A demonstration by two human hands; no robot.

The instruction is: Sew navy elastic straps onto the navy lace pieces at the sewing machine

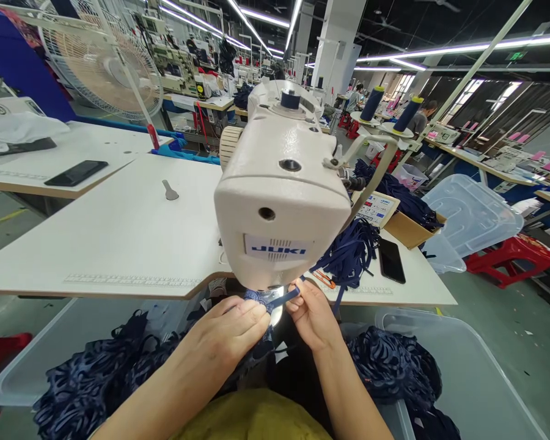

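Observation:
A white sewing machine [282,201] stands in front of me, its lamp lit below the head. Under it, my left hand [241,324] is closed on a piece of navy lace fabric [256,297]. Between thumb and fingers, my right hand [309,308] pinches a narrow navy strap [284,299], which runs left to the lace. The needle and presser foot are hidden behind the machine head and my hands. To the right of the head lies a bundle of navy straps [352,253], with orange-handled snips [324,279] beside it.
Clear bins with navy pieces [87,379] [394,366] stand below the table on both sides. A black phone [392,261] lies at the right, another phone [76,173] on the left table. A cardboard box [410,229], thread cones [372,104] and a fan [105,64] stand farther off.

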